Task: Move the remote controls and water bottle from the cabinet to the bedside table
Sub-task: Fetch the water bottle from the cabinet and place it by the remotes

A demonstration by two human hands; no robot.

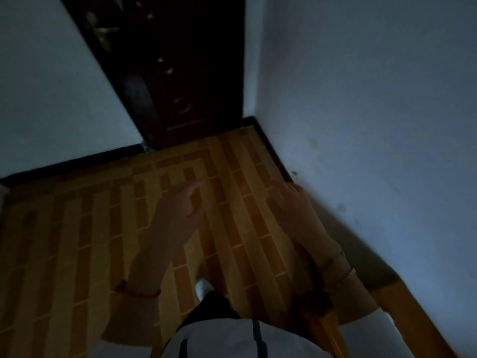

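Note:
The room is dim and the picture blurred. My left hand [180,210] reaches forward over the wooden floor with its fingers apart and nothing in it. My right hand [291,205] is stretched out near the right wall, fingers loosely spread, also holding nothing. A red string sits on my left wrist and a bracelet on my right. No remote control, water bottle, cabinet or bedside table is in view.
A dark door [165,73] stands ahead between pale walls [374,112]. Brick-patterned wooden floor [90,241] lies below, edged by a dark skirting board. A yellow wooden piece [397,298] sits low on the right. One white shoe [204,286] shows beneath me.

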